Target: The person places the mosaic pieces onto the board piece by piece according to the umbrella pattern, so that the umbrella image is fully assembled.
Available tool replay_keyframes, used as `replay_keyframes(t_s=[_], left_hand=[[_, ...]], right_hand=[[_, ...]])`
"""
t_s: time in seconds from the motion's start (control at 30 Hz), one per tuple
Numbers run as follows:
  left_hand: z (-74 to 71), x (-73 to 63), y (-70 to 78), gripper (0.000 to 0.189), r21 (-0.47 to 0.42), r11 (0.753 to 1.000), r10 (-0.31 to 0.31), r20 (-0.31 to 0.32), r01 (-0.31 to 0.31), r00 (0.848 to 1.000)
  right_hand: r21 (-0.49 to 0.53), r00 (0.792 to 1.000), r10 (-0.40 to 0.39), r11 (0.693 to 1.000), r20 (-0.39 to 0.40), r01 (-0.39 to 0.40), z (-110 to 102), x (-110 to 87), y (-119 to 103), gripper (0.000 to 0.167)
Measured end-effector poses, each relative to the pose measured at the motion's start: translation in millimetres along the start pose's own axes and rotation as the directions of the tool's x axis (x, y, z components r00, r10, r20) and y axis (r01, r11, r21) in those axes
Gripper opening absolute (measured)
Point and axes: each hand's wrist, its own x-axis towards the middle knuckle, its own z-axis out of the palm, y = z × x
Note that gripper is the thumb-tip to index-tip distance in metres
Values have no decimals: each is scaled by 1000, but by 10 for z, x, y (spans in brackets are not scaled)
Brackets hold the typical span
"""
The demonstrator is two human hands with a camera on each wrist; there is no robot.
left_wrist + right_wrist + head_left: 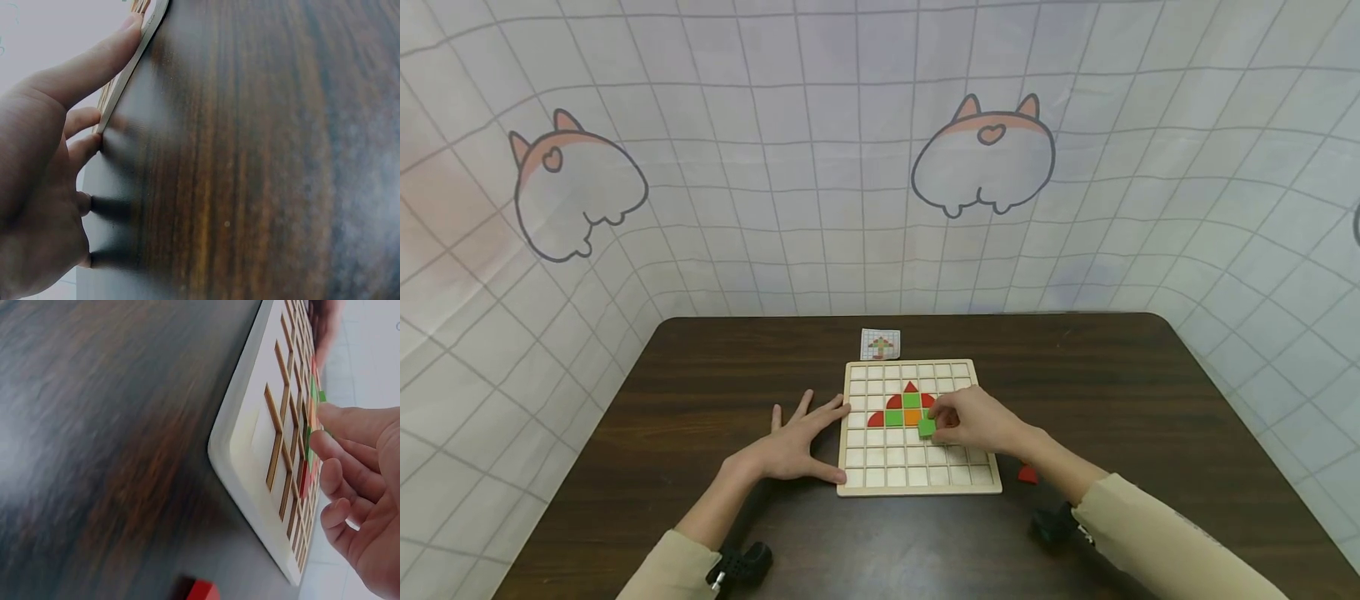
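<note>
A pale wooden grid board point(919, 491) lies on the dark table. In its cells sit an orange square point(912, 417), several green squares and several red pieces with a red triangle point(911, 387) on top. Between thumb and fingers my right hand point(976, 419) pinches a green square tile point(927, 428), tilted out of line with the cells just below the pattern. My left hand point(786, 448) is spread along the board's left side, thumb and a fingertip touching its edge. The left wrist view shows other fingertips on the tabletop.
A small printed card point(880, 344) with a coloured grid picture lies behind the board. One red piece point(1028, 474) rests on the table right of the board, under my right forearm. A white sheet with grid lines point(850, 167) hangs around the table.
</note>
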Motion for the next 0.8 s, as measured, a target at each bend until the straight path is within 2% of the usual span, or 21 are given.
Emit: replay_keyframes(t_s=[0.43, 0.8], left_hand=[[8, 1, 1, 104, 8, 1000, 3, -3, -3, 1000], [14, 11, 7, 104, 6, 1000, -2, -11, 2, 1000]], right_hand=[[-49, 999, -26, 998, 22, 27, 78, 77, -116, 14], [-72, 999, -20, 997, 28, 22, 134, 87, -103, 18]])
